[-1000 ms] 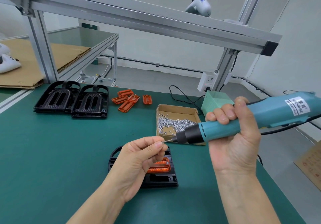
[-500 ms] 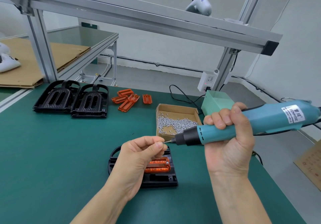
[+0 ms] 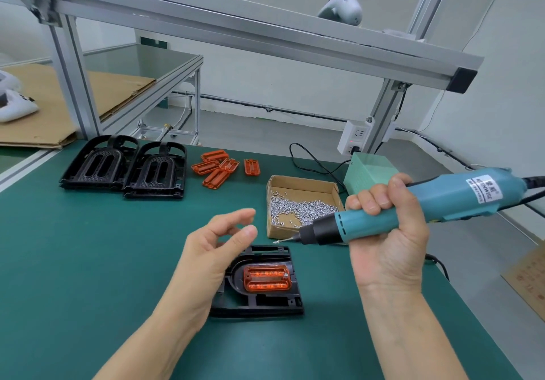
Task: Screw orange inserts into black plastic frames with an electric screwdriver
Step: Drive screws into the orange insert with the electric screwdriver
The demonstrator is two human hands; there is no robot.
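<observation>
Teal screwdriver [image 3: 413,211] gripped by right hand [image 3: 386,232] (screw [image 3: 278,241] at tip), left hand [image 3: 206,258] fingers loose, empty.

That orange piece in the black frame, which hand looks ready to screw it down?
The right hand. It grips the electric screwdriver, with a screw on its tip, just above the black frame and orange insert. The left hand hovers open, holding nothing.
</observation>
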